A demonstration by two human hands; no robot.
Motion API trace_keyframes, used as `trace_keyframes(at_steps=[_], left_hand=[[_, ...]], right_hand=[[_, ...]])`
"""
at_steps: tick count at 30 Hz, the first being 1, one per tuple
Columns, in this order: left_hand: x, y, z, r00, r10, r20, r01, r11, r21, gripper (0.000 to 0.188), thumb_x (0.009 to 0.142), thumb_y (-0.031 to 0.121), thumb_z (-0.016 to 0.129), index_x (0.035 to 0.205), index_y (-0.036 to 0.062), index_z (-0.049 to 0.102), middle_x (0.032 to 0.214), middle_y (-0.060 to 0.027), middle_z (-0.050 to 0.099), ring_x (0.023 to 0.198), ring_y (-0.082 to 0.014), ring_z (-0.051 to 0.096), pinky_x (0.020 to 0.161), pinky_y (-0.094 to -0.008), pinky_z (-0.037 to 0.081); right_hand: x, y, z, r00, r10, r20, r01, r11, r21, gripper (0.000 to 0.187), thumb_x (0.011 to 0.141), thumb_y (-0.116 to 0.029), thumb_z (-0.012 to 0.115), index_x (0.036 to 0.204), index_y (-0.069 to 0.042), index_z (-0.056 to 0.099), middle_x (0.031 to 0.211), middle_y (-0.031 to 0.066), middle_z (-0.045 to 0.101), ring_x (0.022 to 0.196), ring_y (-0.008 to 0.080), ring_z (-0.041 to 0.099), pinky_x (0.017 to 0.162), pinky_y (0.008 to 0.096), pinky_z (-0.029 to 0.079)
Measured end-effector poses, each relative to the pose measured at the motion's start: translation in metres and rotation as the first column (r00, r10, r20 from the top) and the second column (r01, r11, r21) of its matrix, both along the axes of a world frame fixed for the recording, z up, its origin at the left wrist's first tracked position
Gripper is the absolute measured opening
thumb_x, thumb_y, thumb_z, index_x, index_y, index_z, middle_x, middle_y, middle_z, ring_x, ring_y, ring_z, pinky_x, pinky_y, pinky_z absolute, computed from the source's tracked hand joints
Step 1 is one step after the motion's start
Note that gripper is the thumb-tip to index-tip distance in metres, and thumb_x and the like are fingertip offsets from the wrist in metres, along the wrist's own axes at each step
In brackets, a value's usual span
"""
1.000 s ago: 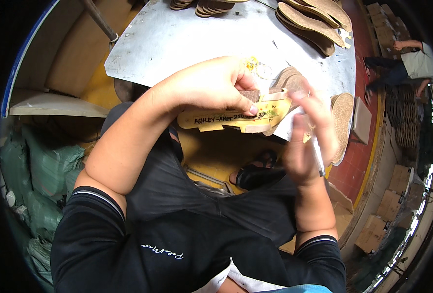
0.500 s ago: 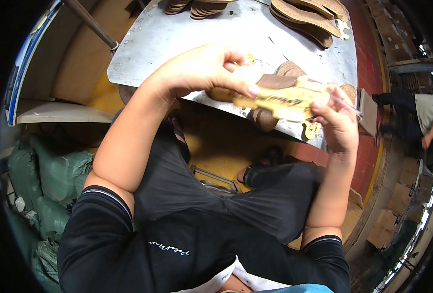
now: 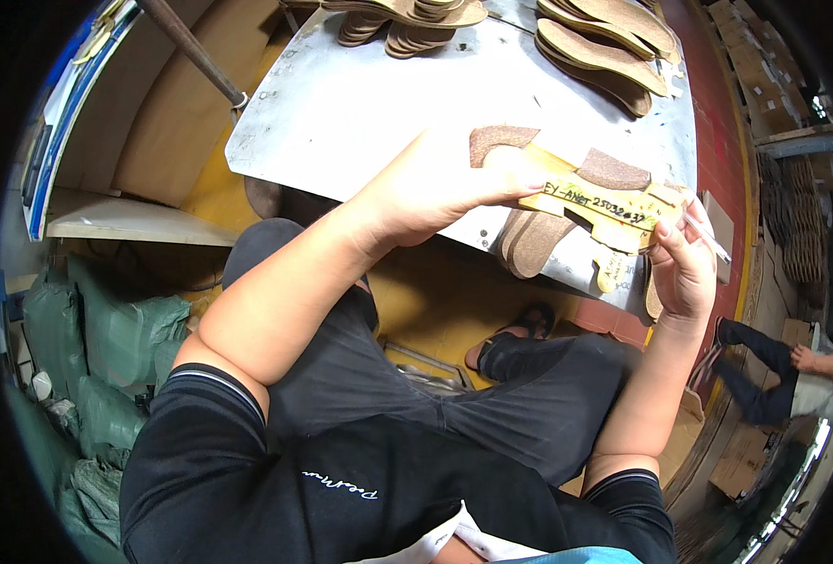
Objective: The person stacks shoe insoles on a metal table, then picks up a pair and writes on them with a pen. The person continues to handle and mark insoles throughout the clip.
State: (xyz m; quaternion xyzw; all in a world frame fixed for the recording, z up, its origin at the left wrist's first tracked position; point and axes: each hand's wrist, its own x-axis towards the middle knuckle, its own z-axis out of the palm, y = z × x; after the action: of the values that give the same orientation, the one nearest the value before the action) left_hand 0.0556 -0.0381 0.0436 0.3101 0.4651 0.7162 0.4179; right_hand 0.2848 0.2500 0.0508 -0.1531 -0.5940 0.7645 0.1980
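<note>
A yellow shoe-shaped template (image 3: 597, 203) with cut-out notches and black handwriting is held up over the table's near right edge. Brown insole material (image 3: 614, 170) shows along its far side, and a curved brown end (image 3: 503, 140) shows close to my left fingers. My left hand (image 3: 454, 183) is closed on the template's left end, thumb on top. At the other end, my right hand (image 3: 683, 258) grips the template and also has a slim whitish pen (image 3: 708, 235) between its fingers. Beneath, a stack of brown insoles (image 3: 534, 242) and a small yellow template (image 3: 609, 269) lie at the edge.
More insole stacks stand on the white table (image 3: 341, 122), at its far left (image 3: 402, 36) and far right (image 3: 605, 56). Green sacks (image 3: 97, 329) lie on the left below a shelf (image 3: 125, 218). Another person (image 3: 764, 367) is at the right, near cardboard boxes (image 3: 760, 85).
The template has turned so its written face shows clearly, and it is steadier. Both hands appear lower and farther right; the whole view has shifted too. The other person has moved.
</note>
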Motion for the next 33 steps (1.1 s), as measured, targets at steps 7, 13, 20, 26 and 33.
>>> trace_keyframes(at_steps=[7, 13, 20, 26, 33], left_hand=[[0.003, 0.001, -0.003, 0.998, 0.046, -0.031, -0.045, 0.998, 0.039, 0.042, 0.107, 0.014, 0.083, 0.144, -0.0031, 0.071, 0.128, -0.0104, 0.08, 0.115, -0.0159, 0.076, 0.1, -0.0345, 0.066], [0.005, 0.0, -0.002, 0.997, 0.018, 0.069, -0.019, 1.0, 0.018, 0.036, 0.11, 0.015, 0.08, 0.141, -0.0016, 0.072, 0.127, -0.0096, 0.08, 0.114, -0.0157, 0.077, 0.101, -0.0367, 0.067], [0.003, -0.001, 0.001, 0.996, -0.009, 0.087, 0.008, 1.0, 0.012, 0.036, 0.112, 0.017, 0.078, 0.142, -0.0014, 0.071, 0.127, -0.0102, 0.08, 0.116, -0.0163, 0.077, 0.101, -0.0363, 0.068], [0.002, -0.002, 0.003, 0.998, -0.022, 0.061, 0.023, 1.0, -0.008, 0.036, 0.112, 0.015, 0.076, 0.143, -0.0034, 0.069, 0.129, -0.0111, 0.079, 0.119, -0.0182, 0.078, 0.103, -0.0384, 0.069], [-0.005, 0.005, -0.014, 0.875, -0.093, 0.476, 0.077, 0.996, 0.053, 0.04, 0.112, 0.007, 0.072, 0.149, -0.0028, 0.065, 0.14, -0.0202, 0.075, 0.128, -0.0314, 0.077, 0.111, -0.0497, 0.068]], right_hand=[[-0.002, 0.002, -0.006, 1.0, -0.002, 0.011, 0.002, 1.0, 0.001, 0.067, 0.099, 0.006, 0.08, 0.159, 0.006, 0.052, 0.139, 0.0182, 0.077, 0.127, 0.0243, 0.077, 0.108, 0.0393, 0.063], [-0.003, 0.004, -0.011, 1.0, 0.02, 0.007, -0.02, 1.0, 0.0, 0.068, 0.099, 0.003, 0.083, 0.16, 0.005, 0.052, 0.14, 0.0184, 0.076, 0.128, 0.0244, 0.077, 0.108, 0.0386, 0.064], [-0.005, -0.001, -0.01, 0.998, 0.048, -0.045, -0.05, 0.998, -0.035, 0.063, 0.099, 0.005, 0.083, 0.154, 0.004, 0.054, 0.139, 0.0178, 0.076, 0.129, 0.0251, 0.076, 0.11, 0.0383, 0.063], [-0.007, -0.006, -0.006, 0.999, -0.01, -0.048, 0.009, 1.0, -0.023, 0.058, 0.099, 0.007, 0.08, 0.151, 0.003, 0.056, 0.138, 0.0166, 0.076, 0.128, 0.0245, 0.076, 0.11, 0.0372, 0.062], [-0.015, -0.016, -0.006, 0.996, -0.091, 0.012, 0.092, 0.99, -0.108, 0.055, 0.102, 0.003, 0.076, 0.154, 0.003, 0.057, 0.141, 0.0143, 0.075, 0.126, 0.022, 0.076, 0.104, 0.0351, 0.064]])
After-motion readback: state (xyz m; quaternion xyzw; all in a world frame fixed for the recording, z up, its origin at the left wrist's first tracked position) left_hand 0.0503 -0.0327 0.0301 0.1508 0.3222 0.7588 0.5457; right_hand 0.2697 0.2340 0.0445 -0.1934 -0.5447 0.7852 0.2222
